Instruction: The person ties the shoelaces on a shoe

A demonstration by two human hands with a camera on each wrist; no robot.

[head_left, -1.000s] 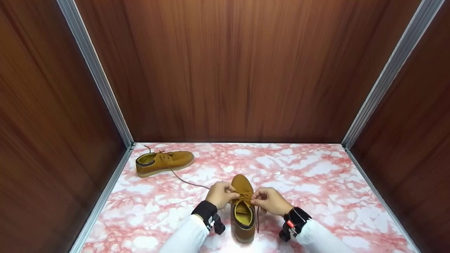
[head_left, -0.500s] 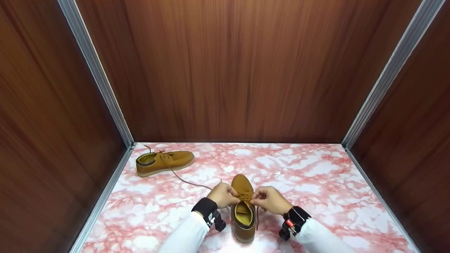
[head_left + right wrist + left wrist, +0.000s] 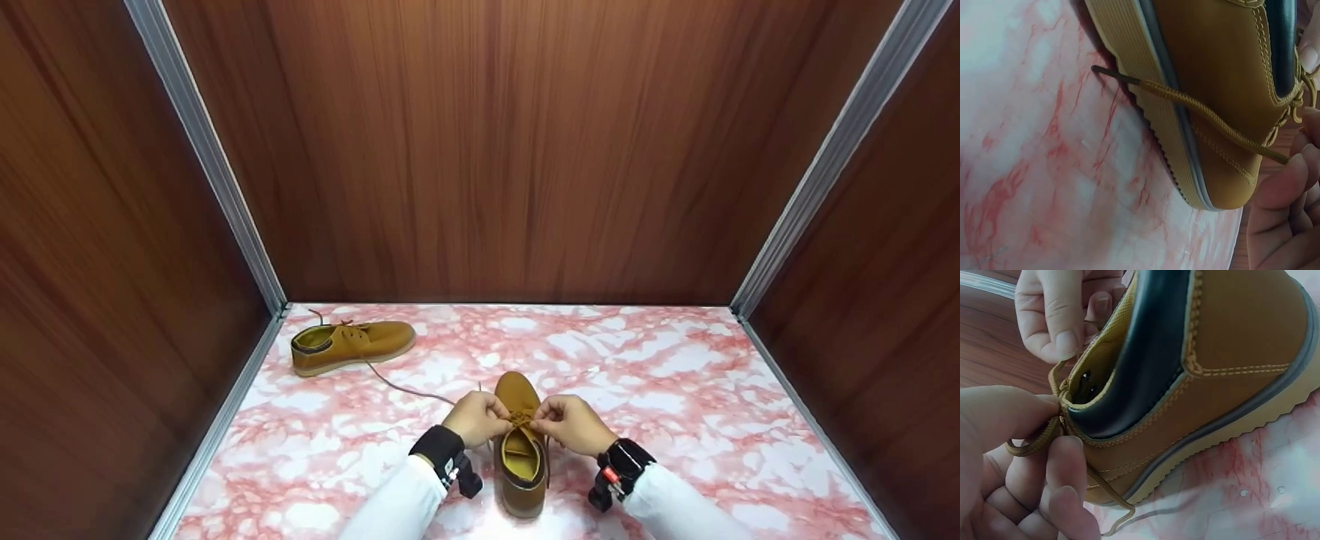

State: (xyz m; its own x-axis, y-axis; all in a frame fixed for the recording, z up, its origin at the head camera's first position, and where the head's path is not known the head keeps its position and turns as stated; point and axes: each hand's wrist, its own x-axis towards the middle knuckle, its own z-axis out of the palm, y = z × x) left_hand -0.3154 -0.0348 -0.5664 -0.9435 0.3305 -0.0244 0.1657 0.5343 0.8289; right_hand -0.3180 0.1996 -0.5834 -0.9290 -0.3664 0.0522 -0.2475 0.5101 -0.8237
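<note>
A tan lace-up shoe [image 3: 523, 499] stands upright on the table, its toe pointing away from me. My left hand [image 3: 475, 420] is over the left side of its laces, my right hand [image 3: 574, 424] over the right side. In the left wrist view, the left thumb and fingers pinch a brown shoelace [image 3: 1033, 446] at a loop beside the collar. The right hand [image 3: 1053, 315] holds another stretch of lace just above it. One free lace end [image 3: 1213, 119] hangs from the right fingers down the shoe's side in the right wrist view. The knot is partly hidden by fingers.
Another tan shoe [image 3: 367, 343] lies at the far left, toe to the right. Its long lace [image 3: 409, 389] trails across the red-and-white marbled table [image 3: 645, 360] toward my left hand. Brown wood-grain panels [image 3: 480, 150] enclose the back and sides.
My right hand has moved slightly left and up, closer to the left hand over the laces. The left hand has shifted a little nearer the collar. Both shoes stay put.
</note>
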